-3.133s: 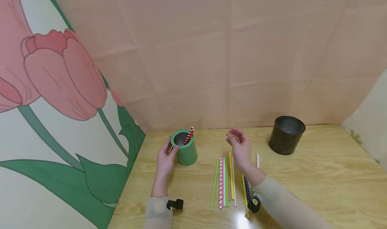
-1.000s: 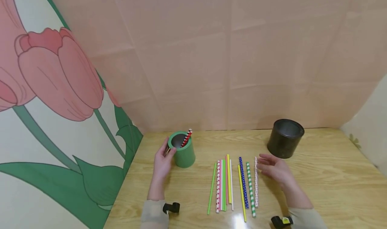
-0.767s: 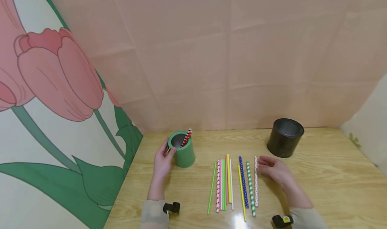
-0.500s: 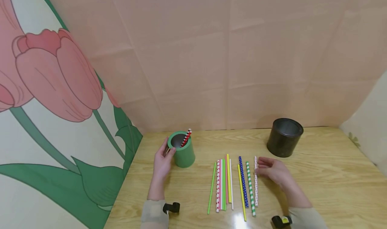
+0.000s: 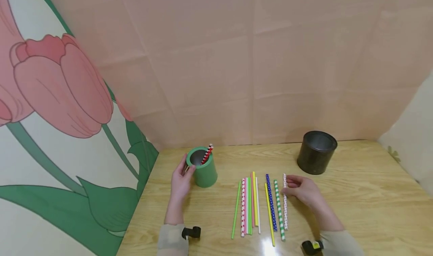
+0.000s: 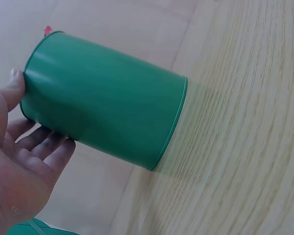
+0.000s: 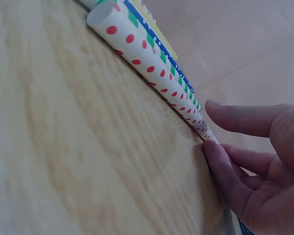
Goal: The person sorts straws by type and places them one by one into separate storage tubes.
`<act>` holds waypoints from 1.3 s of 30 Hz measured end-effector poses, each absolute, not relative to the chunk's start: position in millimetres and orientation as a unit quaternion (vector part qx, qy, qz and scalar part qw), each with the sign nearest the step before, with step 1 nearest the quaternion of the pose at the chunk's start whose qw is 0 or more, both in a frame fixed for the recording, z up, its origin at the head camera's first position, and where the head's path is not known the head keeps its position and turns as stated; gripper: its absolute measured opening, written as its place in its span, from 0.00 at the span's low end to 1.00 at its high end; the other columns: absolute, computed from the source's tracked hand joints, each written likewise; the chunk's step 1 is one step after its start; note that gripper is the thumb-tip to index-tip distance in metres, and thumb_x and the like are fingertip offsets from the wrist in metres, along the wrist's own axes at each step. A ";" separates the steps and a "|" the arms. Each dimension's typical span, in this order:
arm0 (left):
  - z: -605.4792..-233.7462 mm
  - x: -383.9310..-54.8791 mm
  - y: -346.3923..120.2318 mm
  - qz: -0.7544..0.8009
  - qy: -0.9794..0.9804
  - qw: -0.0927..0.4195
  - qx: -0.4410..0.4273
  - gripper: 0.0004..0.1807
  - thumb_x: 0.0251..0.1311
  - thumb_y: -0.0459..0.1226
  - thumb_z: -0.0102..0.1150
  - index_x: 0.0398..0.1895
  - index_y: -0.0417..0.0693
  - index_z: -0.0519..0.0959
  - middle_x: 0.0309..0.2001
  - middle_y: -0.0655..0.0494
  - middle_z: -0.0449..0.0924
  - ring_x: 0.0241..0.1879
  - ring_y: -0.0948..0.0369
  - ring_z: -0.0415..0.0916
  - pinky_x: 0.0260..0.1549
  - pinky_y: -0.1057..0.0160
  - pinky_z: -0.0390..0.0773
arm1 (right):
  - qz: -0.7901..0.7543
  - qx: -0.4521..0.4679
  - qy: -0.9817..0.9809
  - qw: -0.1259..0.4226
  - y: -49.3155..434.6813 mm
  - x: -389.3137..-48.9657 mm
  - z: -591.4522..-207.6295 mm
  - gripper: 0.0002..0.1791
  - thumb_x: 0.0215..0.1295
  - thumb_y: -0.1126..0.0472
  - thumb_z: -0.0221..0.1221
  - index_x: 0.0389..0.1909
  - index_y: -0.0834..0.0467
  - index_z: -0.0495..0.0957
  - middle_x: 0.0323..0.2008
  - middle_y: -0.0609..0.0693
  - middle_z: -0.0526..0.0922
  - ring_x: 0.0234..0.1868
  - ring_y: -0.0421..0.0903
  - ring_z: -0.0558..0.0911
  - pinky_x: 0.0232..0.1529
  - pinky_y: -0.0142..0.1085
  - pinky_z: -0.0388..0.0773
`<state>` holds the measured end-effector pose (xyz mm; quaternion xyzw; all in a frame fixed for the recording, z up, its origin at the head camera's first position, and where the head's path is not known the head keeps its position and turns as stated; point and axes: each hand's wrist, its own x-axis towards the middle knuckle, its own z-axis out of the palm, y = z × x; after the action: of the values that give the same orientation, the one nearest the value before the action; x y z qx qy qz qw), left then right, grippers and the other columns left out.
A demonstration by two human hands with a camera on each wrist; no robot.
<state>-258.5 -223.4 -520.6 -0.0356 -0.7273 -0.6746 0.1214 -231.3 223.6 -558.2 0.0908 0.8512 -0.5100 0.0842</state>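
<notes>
My left hand holds a green can by its rim, thumb on the near side and fingers around the side. The left wrist view shows the can's smooth green wall. Red and black patterned straws lean inside the can. My right hand is at the upper end of a white straw with red dots. In the right wrist view, the index fingertip touches this dotted straw at the tabletop, while the thumb stands a little apart on its other side.
Left of the dotted straw lie a green-striped straw, a blue dotted straw and a thin yellow straw. Another group of several straws lies further left. A black can stands at the table's back right, near the wall covering.
My right hand has moved from above the table's middle to the right, down to the dotted straw. Lately its thumb has come in over that straw. My left hand stays on the can.
</notes>
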 end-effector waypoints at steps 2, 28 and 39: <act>-521.1 -258.9 -224.0 -0.676 -0.726 0.121 -0.035 0.34 0.79 0.31 0.58 0.83 0.43 0.62 0.83 0.43 0.58 0.81 0.45 0.56 0.76 0.50 0.64 | -0.509 0.092 0.852 0.082 222.7 -231.5 -558.6 0.43 0.61 0.59 0.78 0.72 0.72 0.70 0.62 0.67 0.81 0.57 0.57 0.82 0.44 0.29 0.80; -521.3 -260.8 -223.1 -0.695 -0.709 0.113 -0.032 0.34 0.79 0.31 0.59 0.84 0.44 0.62 0.83 0.44 0.57 0.82 0.46 0.55 0.75 0.54 0.65 | -0.458 0.104 0.882 0.046 216.8 -233.0 -556.8 0.39 0.59 0.60 0.79 0.66 0.74 0.75 0.49 0.63 0.87 0.47 0.53 0.85 0.43 0.37 0.83; -522.0 -261.4 -222.4 -0.689 -0.713 0.124 -0.041 0.35 0.78 0.32 0.61 0.83 0.38 0.61 0.83 0.44 0.58 0.81 0.45 0.56 0.76 0.52 0.64 | -0.449 0.085 0.889 0.041 220.5 -235.5 -560.9 0.38 0.57 0.60 0.77 0.65 0.74 0.76 0.47 0.59 0.88 0.44 0.49 0.86 0.38 0.33 0.80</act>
<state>-261.4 -222.4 -522.0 -0.0408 -0.7127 -0.6892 0.1243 -235.5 220.5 -560.9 0.0846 0.8886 -0.4489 0.0412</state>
